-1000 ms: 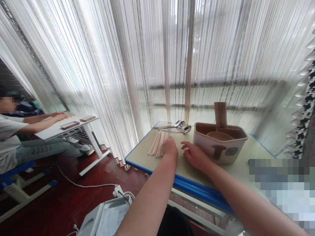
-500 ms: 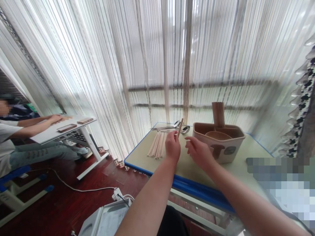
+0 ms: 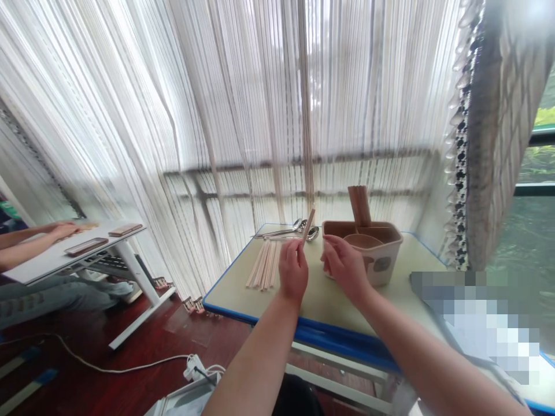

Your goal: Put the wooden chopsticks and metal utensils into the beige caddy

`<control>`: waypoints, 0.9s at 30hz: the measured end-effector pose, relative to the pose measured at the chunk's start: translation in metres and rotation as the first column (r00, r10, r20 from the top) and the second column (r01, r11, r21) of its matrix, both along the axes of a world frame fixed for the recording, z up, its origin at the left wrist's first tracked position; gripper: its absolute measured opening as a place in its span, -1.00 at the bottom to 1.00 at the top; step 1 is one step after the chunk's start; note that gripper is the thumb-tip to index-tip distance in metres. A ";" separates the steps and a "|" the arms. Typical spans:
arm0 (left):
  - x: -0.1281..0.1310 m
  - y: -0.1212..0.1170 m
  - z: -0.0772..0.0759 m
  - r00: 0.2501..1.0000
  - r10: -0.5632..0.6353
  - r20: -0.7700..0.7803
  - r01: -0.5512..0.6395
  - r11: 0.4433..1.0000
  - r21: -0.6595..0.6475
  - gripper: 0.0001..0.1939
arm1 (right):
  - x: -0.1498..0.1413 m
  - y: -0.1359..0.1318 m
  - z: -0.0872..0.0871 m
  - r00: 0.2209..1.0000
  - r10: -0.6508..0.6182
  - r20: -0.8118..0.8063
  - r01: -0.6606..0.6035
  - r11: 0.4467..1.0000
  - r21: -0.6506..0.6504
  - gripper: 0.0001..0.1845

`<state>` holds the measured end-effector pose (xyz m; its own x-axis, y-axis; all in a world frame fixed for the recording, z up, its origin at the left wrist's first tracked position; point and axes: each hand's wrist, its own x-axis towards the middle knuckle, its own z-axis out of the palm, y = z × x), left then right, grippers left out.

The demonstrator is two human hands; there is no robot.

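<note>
My left hand (image 3: 293, 270) is closed around one or more light wooden chopsticks (image 3: 309, 222), whose ends rise above the fingers at a tilt. Just to its left, a loose pile of chopsticks (image 3: 262, 268) lies on the table. My right hand (image 3: 344, 267) is raised in front of a beige utensil caddy (image 3: 390, 257), its fingers curled together; whether they hold anything is hidden. A darker bundle of chopsticks (image 3: 359, 207) stands upright in the caddy, behind a rounded brown divider (image 3: 361, 241). Metal spoons (image 3: 312, 233) lie beyond my left hand.
The blue-edged table (image 3: 234, 289) stands against a sheer striped curtain (image 3: 243, 104). Pixelated items cover its right side. At left, a co-worker's hands (image 3: 63, 229) rest on a white desk (image 3: 39, 260). A cable and power strip (image 3: 193, 367) lie below.
The view has turned right, so the scene has shifted left. The fingers of my right hand have drawn closer together. My left hand still grips the chopsticks.
</note>
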<state>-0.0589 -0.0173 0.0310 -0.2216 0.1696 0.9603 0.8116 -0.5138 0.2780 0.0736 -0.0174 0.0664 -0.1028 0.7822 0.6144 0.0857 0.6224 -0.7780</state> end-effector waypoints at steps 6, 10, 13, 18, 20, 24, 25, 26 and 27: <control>0.015 -0.009 -0.009 0.977 -0.140 -0.159 0.133 0.989 -0.059 -0.87 | 0.004 0.000 0.006 0.997 -0.001 -0.082 -0.002 0.999 -0.042 -0.56; 0.020 -0.013 -0.010 0.958 -0.186 -0.219 0.174 0.982 -0.072 -0.85 | 0.007 -0.001 0.011 0.998 -0.038 -0.058 0.038 0.999 -0.007 -0.66; 0.022 -0.013 -0.009 0.964 -0.184 -0.194 0.174 0.983 -0.066 -0.80 | 0.009 -0.002 0.013 0.998 -0.058 -0.036 0.059 0.997 0.045 -0.69; 0.023 -0.010 -0.007 0.980 -0.116 -0.161 0.091 0.984 -0.155 -0.80 | 0.015 -0.001 0.017 0.983 -0.116 -0.140 0.136 0.981 0.138 -0.74; 0.023 -0.009 -0.006 0.979 -0.086 -0.185 0.046 0.977 -0.209 -0.87 | 0.019 0.000 0.019 0.968 -0.146 -0.204 0.182 0.969 0.170 -0.76; 0.025 -0.007 -0.007 0.975 -0.083 -0.207 0.018 0.955 -0.295 -0.87 | 0.025 0.004 0.024 0.941 -0.166 -0.295 0.226 0.957 0.181 -0.78; 0.026 -0.006 -0.007 0.972 -0.090 -0.217 0.017 0.949 -0.316 -0.88 | 0.025 0.004 0.025 0.938 -0.162 -0.306 0.221 0.961 0.169 -0.77; 0.026 -0.006 -0.007 0.969 -0.098 -0.227 0.017 0.943 -0.334 -0.89 | 0.026 0.005 0.026 0.936 -0.155 -0.315 0.211 0.966 0.150 -0.77; 0.026 -0.005 -0.007 0.967 -0.105 -0.233 0.019 0.939 -0.344 -0.90 | 0.026 0.005 0.027 0.935 -0.147 -0.321 0.198 0.972 0.131 -0.77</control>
